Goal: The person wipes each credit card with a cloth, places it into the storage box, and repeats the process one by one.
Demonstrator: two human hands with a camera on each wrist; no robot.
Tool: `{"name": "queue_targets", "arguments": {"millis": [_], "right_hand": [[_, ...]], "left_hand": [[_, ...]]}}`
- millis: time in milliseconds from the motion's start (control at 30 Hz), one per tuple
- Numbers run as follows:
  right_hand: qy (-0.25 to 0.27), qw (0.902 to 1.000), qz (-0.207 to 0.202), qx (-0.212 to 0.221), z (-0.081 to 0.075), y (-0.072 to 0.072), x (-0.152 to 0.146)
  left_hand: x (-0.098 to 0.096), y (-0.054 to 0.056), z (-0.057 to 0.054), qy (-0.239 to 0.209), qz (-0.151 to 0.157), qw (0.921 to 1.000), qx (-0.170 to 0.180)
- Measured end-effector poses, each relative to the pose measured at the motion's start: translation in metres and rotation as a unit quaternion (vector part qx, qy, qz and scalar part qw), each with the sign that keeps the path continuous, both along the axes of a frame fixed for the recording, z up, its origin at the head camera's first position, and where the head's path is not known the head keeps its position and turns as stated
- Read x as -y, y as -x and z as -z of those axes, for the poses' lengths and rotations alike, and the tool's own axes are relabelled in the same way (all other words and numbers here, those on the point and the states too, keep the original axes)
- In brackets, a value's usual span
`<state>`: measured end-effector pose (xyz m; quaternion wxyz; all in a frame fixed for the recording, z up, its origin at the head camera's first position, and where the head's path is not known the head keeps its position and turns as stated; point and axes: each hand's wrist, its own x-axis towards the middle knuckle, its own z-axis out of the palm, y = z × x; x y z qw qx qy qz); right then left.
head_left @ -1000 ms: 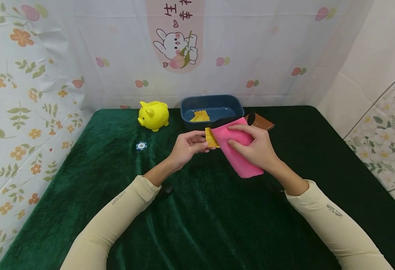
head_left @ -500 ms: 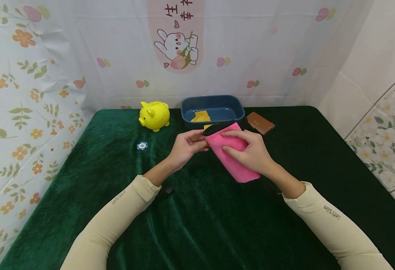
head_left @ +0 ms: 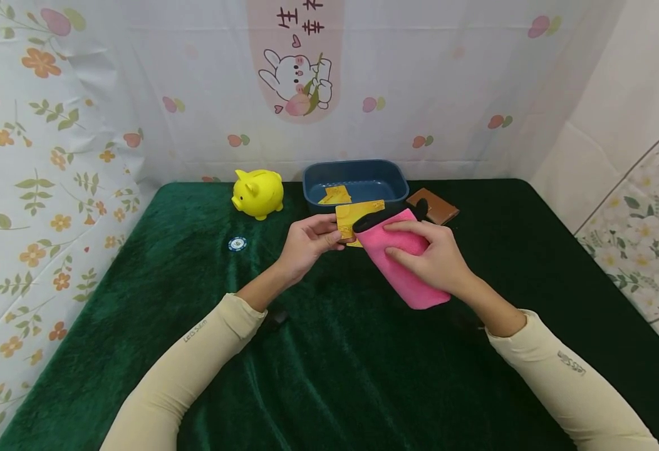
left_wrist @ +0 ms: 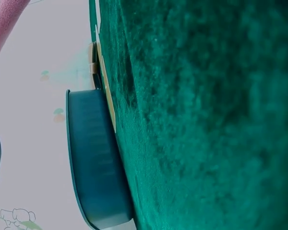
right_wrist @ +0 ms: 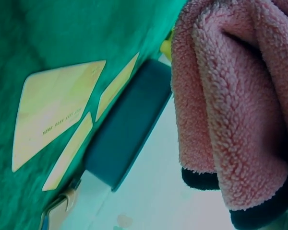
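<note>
Over the middle of the table, my left hand (head_left: 309, 245) pinches a gold bank card (head_left: 347, 219) by its lower left edge. My right hand (head_left: 432, 254) grips a folded pink cloth (head_left: 398, 272) with black edging; the cloth's upper edge overlaps the card's right part. In the right wrist view the cloth's fluffy side (right_wrist: 240, 110) hangs at the right. Below the hands, several gold cards (right_wrist: 55, 110) lie on the green tablecloth in front of a dark blue bin (right_wrist: 129, 120). Two more gold cards (head_left: 335, 195) lie inside the bin.
A yellow piggy bank (head_left: 257, 193) stands left of the bin. A blue and white poker chip (head_left: 237, 243) lies in front of it. Right of the bin is a brown leather wallet (head_left: 435, 208). A small dark object (head_left: 277, 318) shows by the left wrist. Patterned curtains hang behind.
The cloth first slid left over most of the gold card, then back right and slightly down, uncovering it. The left hand has stayed nearly in place, the card now turned more toward the head view.
</note>
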<state>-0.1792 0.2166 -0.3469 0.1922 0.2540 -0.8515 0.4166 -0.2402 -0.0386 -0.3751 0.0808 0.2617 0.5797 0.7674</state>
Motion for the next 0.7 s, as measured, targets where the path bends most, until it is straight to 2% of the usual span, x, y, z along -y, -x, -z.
{"name": "queue_targets", "arguments": {"millis": [167, 433, 700], "right_hand": [[0.008, 0.9998, 0.013, 0.011, -0.001, 0.001, -0.008], [0.006, 0.9987, 0.042, 0.028, 0.002, 0.007, -0.017], [-0.001, 0.9971, 0.066, 0.039, 0.003, 0.010, -0.026]], "left_hand": [[0.001, -0.001, -0.002, 0.008, -0.005, 0.9999, 0.004], [0.003, -0.001, -0.003, 0.050, -0.030, 0.9983, 0.006], [0.009, 0.007, 0.000, 0.068, -0.062, 0.9956, 0.016]]}}
